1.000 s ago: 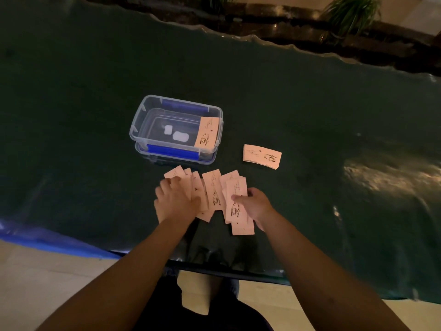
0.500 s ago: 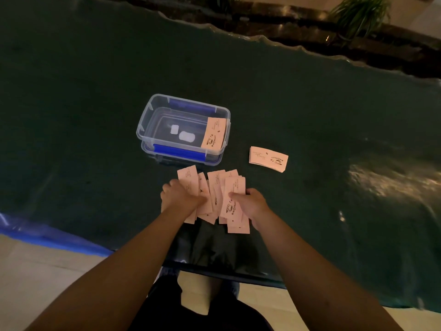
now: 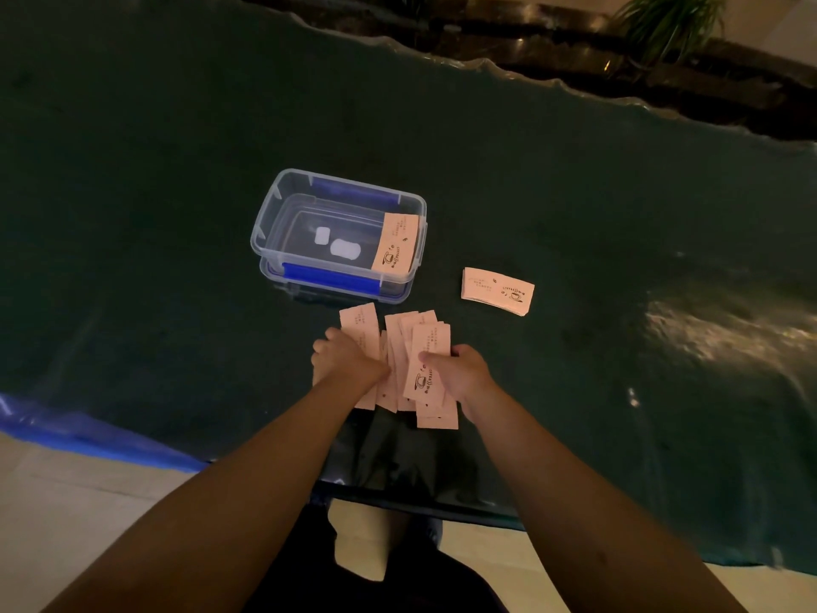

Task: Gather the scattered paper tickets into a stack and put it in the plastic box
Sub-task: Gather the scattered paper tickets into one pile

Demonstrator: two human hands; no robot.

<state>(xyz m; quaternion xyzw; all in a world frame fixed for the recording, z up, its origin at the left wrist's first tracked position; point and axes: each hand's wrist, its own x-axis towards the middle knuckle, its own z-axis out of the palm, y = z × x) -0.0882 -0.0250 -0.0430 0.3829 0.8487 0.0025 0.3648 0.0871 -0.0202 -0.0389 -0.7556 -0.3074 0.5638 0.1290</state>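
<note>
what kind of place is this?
Likely a dim lobby or courtyard: a table under a dark green cloth, a dark stone planter ledge with a green spiky plant behind, pale floor tiles.

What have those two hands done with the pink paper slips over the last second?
The left hand and right hand have drawn closer together, squeezing the fanned pink paper tickets into a tighter, overlapping bunch on the dark green table cover. Nothing was lifted or let go. The clear plastic box with a ticket stack inside and the small pink stack to its right stayed put.
</note>
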